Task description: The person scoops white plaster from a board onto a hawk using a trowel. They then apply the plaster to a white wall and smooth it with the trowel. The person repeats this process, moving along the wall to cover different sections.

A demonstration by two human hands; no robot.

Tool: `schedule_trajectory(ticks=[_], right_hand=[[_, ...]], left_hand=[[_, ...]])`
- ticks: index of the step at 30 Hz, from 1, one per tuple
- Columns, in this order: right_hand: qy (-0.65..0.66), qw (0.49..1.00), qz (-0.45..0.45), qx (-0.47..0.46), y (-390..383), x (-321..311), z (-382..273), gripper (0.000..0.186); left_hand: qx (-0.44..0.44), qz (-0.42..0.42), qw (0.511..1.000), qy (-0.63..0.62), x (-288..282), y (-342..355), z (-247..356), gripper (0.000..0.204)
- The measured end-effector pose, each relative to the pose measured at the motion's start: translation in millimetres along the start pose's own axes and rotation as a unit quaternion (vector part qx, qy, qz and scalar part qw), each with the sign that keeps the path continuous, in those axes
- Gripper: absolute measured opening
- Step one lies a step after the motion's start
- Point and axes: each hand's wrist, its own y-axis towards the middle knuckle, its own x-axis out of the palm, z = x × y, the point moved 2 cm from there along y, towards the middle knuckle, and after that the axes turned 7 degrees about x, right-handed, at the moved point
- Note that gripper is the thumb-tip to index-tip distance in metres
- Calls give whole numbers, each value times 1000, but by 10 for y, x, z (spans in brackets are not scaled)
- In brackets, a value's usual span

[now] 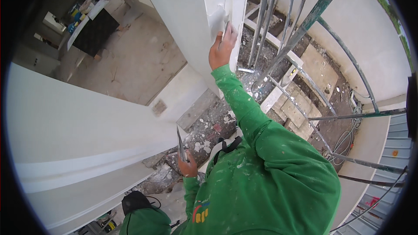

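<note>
My right hand (224,48) is raised to the edge of a white wall corner (237,0). Its fingers close round a flat scraper (216,21), whose pale blade lies against the wall beside wet-looking white filler; the handle is hidden by the hand. Lower down, near my body, my left hand (188,166) grips a metal plastering blade (180,144) seen nearly edge-on, pointing upward. White spatters cover my green sleeves.
Scaffold poles (300,30) stand close on the right. Below lies rubble-strewn ground (204,126) with boards (296,109) and coiled cable (348,137). A person in a dark cap (137,202) is at lower left. Through an opening, a dark-sided table (96,30) shows.
</note>
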Motion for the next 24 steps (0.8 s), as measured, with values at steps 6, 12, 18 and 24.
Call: schedule_trajectory(ticks=[6, 12, 18, 24], right_hand=[[-49, 997, -49, 46, -370, 347, -329, 72], [73, 952, -286, -76, -1015, -531, -647, 56], [283, 825, -475, -117, -1246, -1558, -954, 47], [47, 684, -693, -224, -1122, -1543, -577, 58]], left_hand=[[-20, 44, 997, 58, -22, -287, -350, 30], [-128, -44, 951, -279, -122, -87, 102, 29], [-196, -270, 515, -789, -377, 183, 801, 35], [-147, -327, 609, -708, -589, 331, 1043, 41]])
